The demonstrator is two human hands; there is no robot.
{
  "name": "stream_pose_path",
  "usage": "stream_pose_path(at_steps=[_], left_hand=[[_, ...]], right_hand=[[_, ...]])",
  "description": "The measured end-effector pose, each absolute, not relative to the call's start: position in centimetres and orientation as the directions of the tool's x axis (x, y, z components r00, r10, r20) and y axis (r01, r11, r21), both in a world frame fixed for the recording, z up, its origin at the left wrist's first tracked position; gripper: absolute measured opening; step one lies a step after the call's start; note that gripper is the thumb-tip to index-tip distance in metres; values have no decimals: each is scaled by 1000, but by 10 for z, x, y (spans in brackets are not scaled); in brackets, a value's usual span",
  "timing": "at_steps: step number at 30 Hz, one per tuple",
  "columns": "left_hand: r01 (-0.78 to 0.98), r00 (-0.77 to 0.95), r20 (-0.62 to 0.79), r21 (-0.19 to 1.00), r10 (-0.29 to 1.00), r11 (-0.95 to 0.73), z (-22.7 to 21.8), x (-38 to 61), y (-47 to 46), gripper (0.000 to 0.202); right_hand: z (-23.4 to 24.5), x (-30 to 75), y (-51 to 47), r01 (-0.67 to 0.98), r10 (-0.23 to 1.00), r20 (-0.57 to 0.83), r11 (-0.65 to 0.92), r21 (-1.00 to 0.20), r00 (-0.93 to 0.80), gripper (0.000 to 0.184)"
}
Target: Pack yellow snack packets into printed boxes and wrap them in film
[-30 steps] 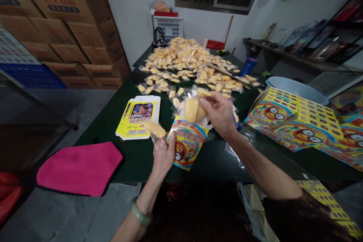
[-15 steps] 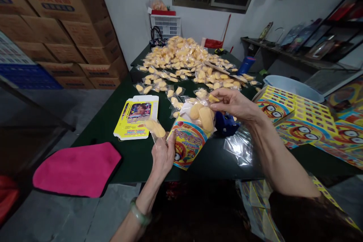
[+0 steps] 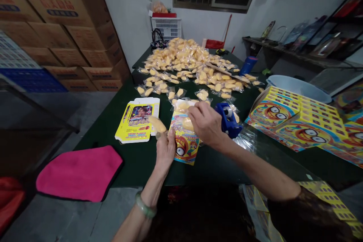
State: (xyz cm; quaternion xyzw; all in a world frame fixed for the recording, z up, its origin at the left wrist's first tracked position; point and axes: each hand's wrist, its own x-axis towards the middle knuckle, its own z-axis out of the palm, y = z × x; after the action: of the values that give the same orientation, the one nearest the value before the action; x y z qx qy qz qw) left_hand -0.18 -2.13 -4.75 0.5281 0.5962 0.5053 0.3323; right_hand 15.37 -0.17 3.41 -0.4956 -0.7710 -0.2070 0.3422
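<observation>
My left hand (image 3: 165,149) is closed on the left edge of a colourful printed carton (image 3: 186,147) with a cartoon face, tilted over the near part of the table. Also in that hand, beside the carton, is a clear packet with a yellow oblong snack piece (image 3: 157,124). My right hand (image 3: 206,123) has its fingers curled at the carton's upper right. A second snack packet (image 3: 187,124) shows under those fingers, in front of the printed panel; the fingertips are partly hidden. More yellow pieces lie at the carton's open top.
A flattened yellow carton (image 3: 138,121) lies left of my hands, near a pink cloth-like piece (image 3: 81,172). A blue tape dispenser (image 3: 229,121) stands to the right. Snack packets are heaped (image 3: 184,55) at the back. Printed display boxes (image 3: 309,124) and a pale blue basin (image 3: 299,87) occupy the right side.
My right hand has moved left and down from beside the carton's opening to its front, with a packet now under its fingers. The carton is turned more upright; my left hand keeps its hold.
</observation>
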Motion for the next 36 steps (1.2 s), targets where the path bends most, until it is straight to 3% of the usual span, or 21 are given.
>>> stream_pose_path(at_steps=[4, 7, 9, 13, 16, 18, 22, 29, 33, 36], left_hand=[[246, -191, 116, 967, 975, -67, -61, 2, -15, 56], [263, -202, 107, 963, 973, -52, -64, 3, -13, 55], [322, -205, 120, 945, 971, -49, -63, 2, -13, 51], [467, -196, 172, 882, 965, -62, -56, -2, -16, 46], [521, -185, 166, 852, 969, -47, -49, -2, -18, 47], [553, -173, 162, 832, 972, -40, -46, -2, -20, 46], [581, -161, 218, 809, 963, -86, -44, -1, -25, 42], [545, -161, 269, 827, 950, -141, -45, -5, -31, 39], [556, -162, 257, 821, 953, -128, -43, -7, -34, 40], [580, -175, 337, 795, 925, -180, -38, -8, -39, 41]], right_hand=[[9, 160, 5, 827, 537, 699, 545, 140, -472, 39], [4, 170, 8, 743, 551, 588, 656, 134, -592, 58], [8, 177, 8, 728, 602, 552, 686, 12, -577, 46], [31, 189, 5, 603, 693, 598, 693, -397, -403, 24], [51, 196, 7, 505, 811, 540, 571, -647, -225, 23], [59, 199, 10, 456, 858, 500, 493, -741, -115, 27], [65, 198, 14, 412, 878, 477, 453, -791, -49, 30], [76, 194, 10, 317, 909, 333, 402, -859, -249, 32], [76, 196, 10, 204, 908, 415, 417, -886, -53, 32], [75, 196, 7, 128, 889, 452, 442, -888, 71, 28]])
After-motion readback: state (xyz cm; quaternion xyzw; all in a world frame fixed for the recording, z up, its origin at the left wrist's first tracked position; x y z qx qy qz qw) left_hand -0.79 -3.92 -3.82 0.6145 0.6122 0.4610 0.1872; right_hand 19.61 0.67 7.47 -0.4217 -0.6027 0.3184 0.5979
